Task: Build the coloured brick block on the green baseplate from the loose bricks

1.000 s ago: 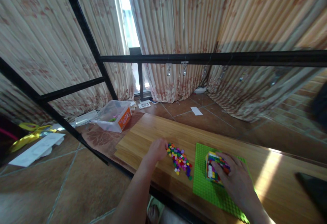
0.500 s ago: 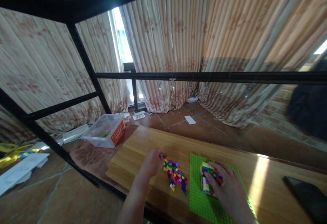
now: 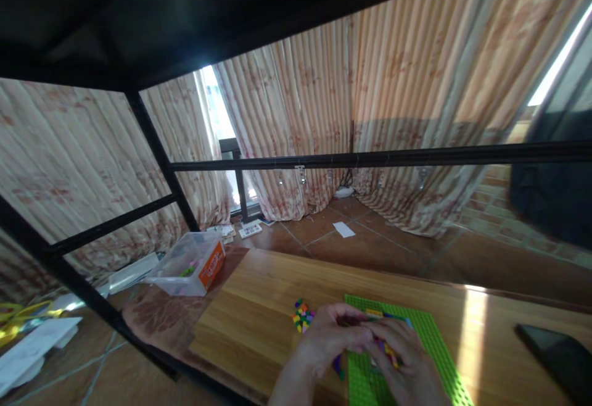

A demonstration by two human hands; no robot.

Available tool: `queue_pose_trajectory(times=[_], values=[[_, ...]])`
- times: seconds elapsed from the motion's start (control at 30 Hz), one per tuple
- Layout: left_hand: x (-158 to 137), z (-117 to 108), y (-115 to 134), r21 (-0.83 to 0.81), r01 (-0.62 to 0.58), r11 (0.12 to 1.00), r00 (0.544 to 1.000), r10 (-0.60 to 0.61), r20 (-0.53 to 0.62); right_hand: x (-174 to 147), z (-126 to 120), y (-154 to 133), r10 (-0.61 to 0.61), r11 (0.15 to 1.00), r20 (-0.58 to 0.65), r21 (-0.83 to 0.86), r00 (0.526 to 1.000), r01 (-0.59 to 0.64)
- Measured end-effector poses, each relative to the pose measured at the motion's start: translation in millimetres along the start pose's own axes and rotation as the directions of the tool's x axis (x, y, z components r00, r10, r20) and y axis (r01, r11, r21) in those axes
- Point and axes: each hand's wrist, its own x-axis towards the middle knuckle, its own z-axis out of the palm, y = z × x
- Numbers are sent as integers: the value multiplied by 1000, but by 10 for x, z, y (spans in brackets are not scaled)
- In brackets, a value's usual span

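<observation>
A green studded baseplate (image 3: 432, 338) lies on the wooden table, bearing a small multicoloured toy-brick structure (image 3: 391, 352) that is mostly covered by my hands. My right hand (image 3: 402, 356) curls over the structure from the right, its fingers wrapped round it. From the left, my left hand (image 3: 326, 341) reaches across to the structure and meets the right fingertips. Its fingers are pressed together, and whatever they hold is hidden. Left of the baseplate, a pile of loose coloured bricks (image 3: 303, 316) shows partly behind my left hand.
A black phone-like slab (image 3: 555, 356) lies at the table's right. Beyond the left end of the table (image 3: 245, 307) sits a clear plastic box (image 3: 187, 264) with an orange label. A black metal frame (image 3: 324, 161) crosses in front of curtains, and a dark overhang fills the top.
My left hand has moved right, from the loose brick pile to the structure on the baseplate. My right hand stays at the structure. The camera view has tilted up slightly.
</observation>
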Motion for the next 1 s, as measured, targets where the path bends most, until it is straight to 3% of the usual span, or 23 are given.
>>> queue_pose_trajectory(times=[0.13, 0.27, 0.4, 0.6, 0.87, 1.0], values=[[4, 67, 15, -45, 23, 999, 999, -22, 27, 37, -133, -119, 270, 926, 6, 272, 963, -261], [29, 152, 6, -59, 39, 998, 996, -35, 76, 125, -206, -221, 402, 803, 0, 479, 915, -353], [29, 209, 11, -87, 57, 995, 989, -45, 139, 153, -223, -223, 413, 782, -17, 520, 911, -344], [38, 216, 11, -83, 36, 996, 989, -24, 143, 135, -257, -180, 410, 778, -1, 523, 912, -349], [19, 183, 42, 22, -7, 1000, 988, 3, 154, 166, -307, -214, 378, 744, 111, 554, 919, -373], [25, 150, 67, 59, -24, 998, 999, 21, 46, 169, -351, -85, 429, 738, 70, 549, 901, -394]])
